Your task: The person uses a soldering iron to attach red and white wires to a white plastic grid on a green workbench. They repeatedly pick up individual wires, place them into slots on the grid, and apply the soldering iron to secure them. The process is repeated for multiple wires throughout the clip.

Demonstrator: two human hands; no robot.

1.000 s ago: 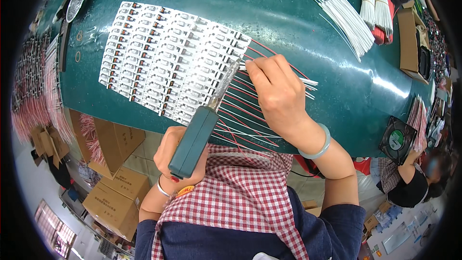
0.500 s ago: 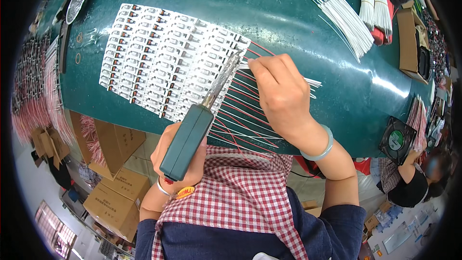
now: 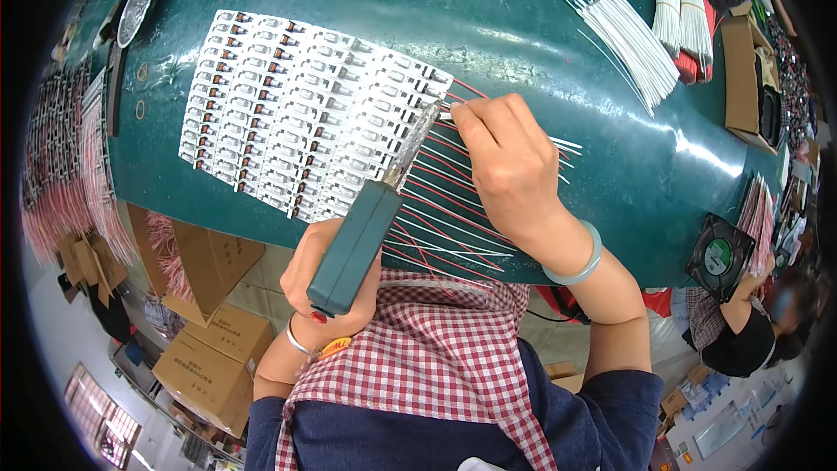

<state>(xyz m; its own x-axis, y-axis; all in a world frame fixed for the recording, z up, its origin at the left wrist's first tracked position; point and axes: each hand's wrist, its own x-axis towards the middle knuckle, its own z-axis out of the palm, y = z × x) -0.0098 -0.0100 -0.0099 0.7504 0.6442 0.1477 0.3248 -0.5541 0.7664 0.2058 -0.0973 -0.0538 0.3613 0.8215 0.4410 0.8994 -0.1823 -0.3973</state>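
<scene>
The left hand (image 3: pixel 305 260) has its grip closed around the dark green handle of a soldering tool (image 3: pixel 355 249), whose metal shaft slants away from the near edge of the green surface (image 3: pixel 523 61). The shaft lies over the right side of a white panel of small circuit boards (image 3: pixel 296 113), and its tip is just beside the right hand's fingertips; whether it touches a board cannot be told. The right hand (image 3: pixel 507 170) has its grip pinched on a few white wires (image 3: pixel 565 143), their free ends showing beyond its far side.

The panel lies askew on the left half of the surface, one corner close to the near edge. Red and white wires (image 3: pixel 449 205) fan out from its right side, some reaching toward that near edge. Toward the far right corner lie a loose spread of white wires (image 3: pixel 623 44) and tied white bundles (image 3: pixel 666 9); an open cardboard box (image 3: pixel 741 78) sits by the right edge. A black fan (image 3: pixel 717 257) stands at the near right corner. Near the left edge are a round dish (image 3: pixel 136 9) and rubber bands (image 3: pixel 140 110).
</scene>
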